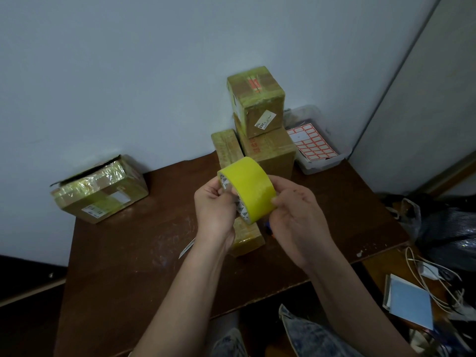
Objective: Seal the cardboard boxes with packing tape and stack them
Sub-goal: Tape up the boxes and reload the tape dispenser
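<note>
1. Plainly, in the head view, both hands hold one tape roll (248,189) up over the table (128,266). The left hand (215,202) curls its fingers round the roll's near rim and core; the right hand (293,215) pinches the roll's outer face with its fingertips (274,200).
2. The step in hand looks like hunting for the tape's free end; no loose strip shows yet. The next move likely calls for a nail to lift that end and pull out a length, with the left hand steadying the core.
3. Boxes, counted: five.
   - A long box (247,237) lies directly below the roll, partly hidden by the hands, and seems the likeliest one to be taped.
   - Beyond the roll a stack of two: a small box (260,104) on top of a base box (270,153).
   - A flat box (226,148) leans just left of that stack.
   - An open box (100,189) sits well left of the hands, its back flap raised, so it probably still needs sealing.
4. Other things: one blade (186,249) under the left wrist, one bin (322,163) right of the stack holding one label sheet (311,144), and something small and blue beneath the right hand, too hidden to name.
</note>
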The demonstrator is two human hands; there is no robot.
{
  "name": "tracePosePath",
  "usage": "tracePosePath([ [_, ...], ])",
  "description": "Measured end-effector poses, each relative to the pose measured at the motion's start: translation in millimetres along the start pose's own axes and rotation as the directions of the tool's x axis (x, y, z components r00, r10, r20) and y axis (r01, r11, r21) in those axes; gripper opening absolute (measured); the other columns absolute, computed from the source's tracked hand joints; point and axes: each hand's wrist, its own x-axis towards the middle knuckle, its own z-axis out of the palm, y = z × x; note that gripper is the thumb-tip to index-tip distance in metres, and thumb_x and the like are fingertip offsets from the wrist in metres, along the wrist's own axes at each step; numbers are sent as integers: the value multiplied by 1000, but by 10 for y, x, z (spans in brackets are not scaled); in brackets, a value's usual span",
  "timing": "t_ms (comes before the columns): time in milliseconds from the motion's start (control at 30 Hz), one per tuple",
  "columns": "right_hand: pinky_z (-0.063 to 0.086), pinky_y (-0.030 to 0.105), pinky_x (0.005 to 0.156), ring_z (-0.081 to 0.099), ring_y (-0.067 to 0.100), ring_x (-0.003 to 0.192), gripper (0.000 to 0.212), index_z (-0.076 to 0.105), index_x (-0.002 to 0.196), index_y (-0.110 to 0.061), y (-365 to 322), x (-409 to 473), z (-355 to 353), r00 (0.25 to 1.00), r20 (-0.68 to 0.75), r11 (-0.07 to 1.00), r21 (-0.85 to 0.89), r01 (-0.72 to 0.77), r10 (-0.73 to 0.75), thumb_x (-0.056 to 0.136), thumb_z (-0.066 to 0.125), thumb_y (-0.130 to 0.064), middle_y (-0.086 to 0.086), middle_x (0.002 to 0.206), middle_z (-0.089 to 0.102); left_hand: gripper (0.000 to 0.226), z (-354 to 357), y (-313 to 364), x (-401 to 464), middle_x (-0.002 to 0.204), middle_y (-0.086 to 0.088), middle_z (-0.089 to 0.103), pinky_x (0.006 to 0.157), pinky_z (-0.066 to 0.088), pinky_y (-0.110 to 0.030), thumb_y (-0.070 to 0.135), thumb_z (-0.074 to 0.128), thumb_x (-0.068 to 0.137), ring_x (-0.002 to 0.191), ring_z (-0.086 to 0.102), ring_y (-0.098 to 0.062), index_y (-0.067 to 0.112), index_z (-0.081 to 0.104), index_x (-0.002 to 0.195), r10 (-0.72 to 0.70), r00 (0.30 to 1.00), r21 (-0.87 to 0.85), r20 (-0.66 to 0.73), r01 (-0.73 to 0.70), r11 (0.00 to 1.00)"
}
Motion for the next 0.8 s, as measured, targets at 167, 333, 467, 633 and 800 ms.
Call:
tracePosePath([
  [167,53,32,88,63,24,101,41,67,108,-4,9,5,-20,1000,24,1000,-26,3,-3,78,43,8,15,103,70,26,-10,-24,18,71,-16,64,51,53,-30,-11,52,91,59,60,-23,2,70,79,-34,999,-3,-7,34,999],
  [333,54,23,79,67,11,89,17,68,105,-19,-36,-5,-55,975,184,896,-402,191,-125,89,64,-23,4,95,72,31,-22,-19,-2,73,-17,71,76,56,-49,-7,53,92,71,67,-32,5,73,71,-170,985,-97,20,171,980],
  [467,54,23,79,66,10,89,17,64,108,-20,-42,2,-59,968,218,898,-392,202,-122,92,59,-16,-4,93,72,42,-14,2,-46,67,-15,68,61,55,-37,-5,50,93,67,63,-29,8,73,61,-198,978,-87,58,203,975],
  [633,56,35,86,68,19,97,33,59,122,-12,-30,3,-76,976,199,883,-439,164,-83,90,53,-8,4,106,71,22,-13,14,-84,68,-11,71,45,53,-23,-1,47,97,58,69,-18,-1,67,88,-316,941,-144,120,332,932],
  [800,57,26,73,71,17,88,25,65,112,-11,-64,-12,-97,995,84,946,-313,85,-62,92,58,0,7,96,75,43,-112,-56,27,105,-9,70,75,59,-41,-8,56,89,95,68,-26,27,66,113,-2,996,301,88,-25,953],
])
